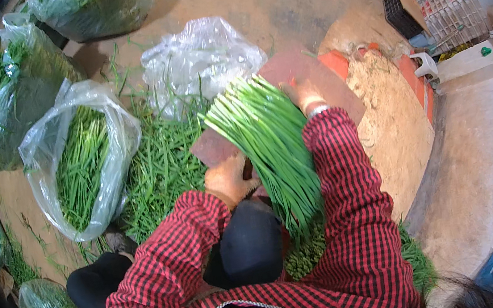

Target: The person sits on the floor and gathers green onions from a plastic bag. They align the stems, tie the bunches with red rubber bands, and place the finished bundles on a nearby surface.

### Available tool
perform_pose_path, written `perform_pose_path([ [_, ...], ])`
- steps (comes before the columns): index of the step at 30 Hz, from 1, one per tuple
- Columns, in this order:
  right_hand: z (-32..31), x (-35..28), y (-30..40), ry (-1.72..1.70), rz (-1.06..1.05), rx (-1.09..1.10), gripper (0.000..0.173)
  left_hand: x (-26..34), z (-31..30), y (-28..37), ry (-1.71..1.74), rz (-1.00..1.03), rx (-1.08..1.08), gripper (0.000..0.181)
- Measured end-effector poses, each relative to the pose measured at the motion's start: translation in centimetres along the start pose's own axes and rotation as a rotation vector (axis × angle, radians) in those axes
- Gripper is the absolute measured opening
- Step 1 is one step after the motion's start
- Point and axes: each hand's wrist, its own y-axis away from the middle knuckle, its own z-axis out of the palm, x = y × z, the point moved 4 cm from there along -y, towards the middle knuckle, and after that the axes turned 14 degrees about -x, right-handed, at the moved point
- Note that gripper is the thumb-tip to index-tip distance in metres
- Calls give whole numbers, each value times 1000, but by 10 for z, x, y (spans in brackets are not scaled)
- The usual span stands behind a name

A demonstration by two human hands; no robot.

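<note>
A thick bunch of long green leafy stalks, seemingly garlic chives [269, 151], lies across a reddish-brown board [331, 86], its pale cut ends pointing to the upper left. At the bunch's left edge is my left hand [230, 182], thumb and fingers curved around a dark gap; whether it grips anything is unclear. My right hand [304, 94] rests against the bunch's right side near the pale ends, its fingertips partly hidden. Loose green leaves [164, 169] are heaped left of the board. More greens [306, 253] show below the bunch, beside my knee.
An open clear plastic bag [125, 123] of greens stands at left, with fuller bags [92, 10] behind it. Crumpled clear plastic [201, 57] lies beyond the board. At right are a black crate [398, 14], orange-red bricks [412, 80] and a white wall [488, 112].
</note>
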Motion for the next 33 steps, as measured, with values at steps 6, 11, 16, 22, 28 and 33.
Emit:
perform_pose_path([
  [6,3,12,-20,59,107,-3,44,-4,-3,2,178,-36,14,52],
  [11,1,5,5,-109,-18,109,33,-5,-10,-8,158,-53,-42,38],
  [16,7,8,20,-335,-144,277,23,-2,-2,-11,-163,-28,98,28],
  [22,21,27,-3,-631,-339,231,31,-10,-1,-3,-96,-145,82,18],
  [28,27,25,-3,-676,-330,38,24,-21,-13,8,-94,-196,84,17],
  [33,33,28,-5,-703,-352,22,19,-36,-19,26,263,-190,174,14],
])
